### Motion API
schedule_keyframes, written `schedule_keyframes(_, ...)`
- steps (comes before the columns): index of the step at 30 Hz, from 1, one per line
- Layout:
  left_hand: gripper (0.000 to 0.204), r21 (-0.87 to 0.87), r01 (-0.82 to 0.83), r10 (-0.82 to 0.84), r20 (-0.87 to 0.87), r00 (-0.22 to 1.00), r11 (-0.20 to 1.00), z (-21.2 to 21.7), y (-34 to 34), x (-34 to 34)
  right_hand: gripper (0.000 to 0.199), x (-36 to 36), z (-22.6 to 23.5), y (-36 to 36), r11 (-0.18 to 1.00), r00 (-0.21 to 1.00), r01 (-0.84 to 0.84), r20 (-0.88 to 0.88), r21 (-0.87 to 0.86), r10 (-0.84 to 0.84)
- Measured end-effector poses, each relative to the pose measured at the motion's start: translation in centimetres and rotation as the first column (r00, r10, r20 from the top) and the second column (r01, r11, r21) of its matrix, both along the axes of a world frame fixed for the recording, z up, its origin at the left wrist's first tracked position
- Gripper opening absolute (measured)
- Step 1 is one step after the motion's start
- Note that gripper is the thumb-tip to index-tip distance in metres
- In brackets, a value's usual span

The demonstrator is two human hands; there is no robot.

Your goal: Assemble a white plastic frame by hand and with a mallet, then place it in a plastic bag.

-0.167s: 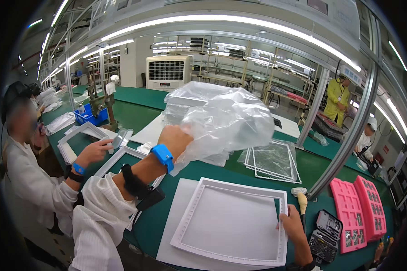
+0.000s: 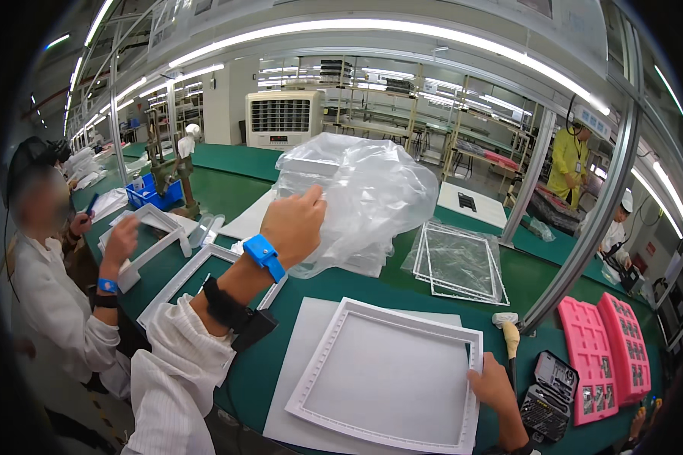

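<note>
The clear plastic bag (image 2: pixel 364 197) is gripped at its near side by the left hand (image 2: pixel 294 224), whose fingers are closed into the film and raised above the middle of the green table (image 2: pixel 334 284). The right hand (image 2: pixel 492 383) is laid on the right edge of the white frame (image 2: pixel 391 375), thumb and fingers curled over the rim, near the front edge of the table.

For the lifting to go well, the bag would best be drawn up slowly and kept gathered, so that the loose film is not dragged across the stack of clear sheets (image 2: pixel 459 262) lying just right of it. The frame should be pinned flat meanwhile.

The bag is seen to be large, transparent and heavily crumpled, with bright glare on its folds; pale flat pieces are dimly shown inside it, their kind not being clear.
</note>
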State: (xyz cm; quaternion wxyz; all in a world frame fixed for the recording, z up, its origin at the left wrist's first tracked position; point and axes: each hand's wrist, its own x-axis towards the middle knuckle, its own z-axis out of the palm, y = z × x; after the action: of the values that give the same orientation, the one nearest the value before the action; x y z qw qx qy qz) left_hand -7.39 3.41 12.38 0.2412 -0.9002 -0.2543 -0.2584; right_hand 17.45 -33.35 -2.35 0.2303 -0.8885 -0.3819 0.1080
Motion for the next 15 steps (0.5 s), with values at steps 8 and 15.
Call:
schedule_keyframes(8, 0.027, 0.046, 0.451, -0.443, 0.299, 0.845, 0.892, -0.5, -4.8, 2.2, 0.040, -6.4, 8.5, 4.9, 0.832, 0.969, -0.190, 0.237, 0.521, 0.073)
schedule_keyframes(15, 0.035, -0.061, 0.534, -0.486, 0.340, 0.805, 0.843, -1.2, -9.8, 3.1, 0.063, -9.4, 12.6, 10.1, 0.717, 0.581, -0.430, 0.776, 0.549, -0.245)
